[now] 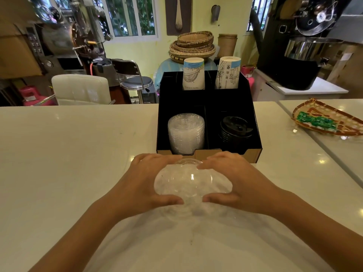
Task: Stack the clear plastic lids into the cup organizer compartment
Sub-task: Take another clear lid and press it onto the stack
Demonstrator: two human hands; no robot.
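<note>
Indoors, on a white surface (68, 154), the organizer (208, 99) holds a clear lid stack (186, 132) at near left; both hands, left hand (145, 181) and right hand (241, 183), pinch seemingly several clear lids (191, 180).

A bunch of clear domed lids (191, 181) sat on the white counter, cupped between the left hand (146, 181) and the right hand (238, 181), both touching its sides. Their outlines blurred together, so the count could not be told. Just beyond the fingertips stood the black organizer (208, 99); its near-left compartment held a neat stack of clear lids (186, 133), upright and level.
</note>
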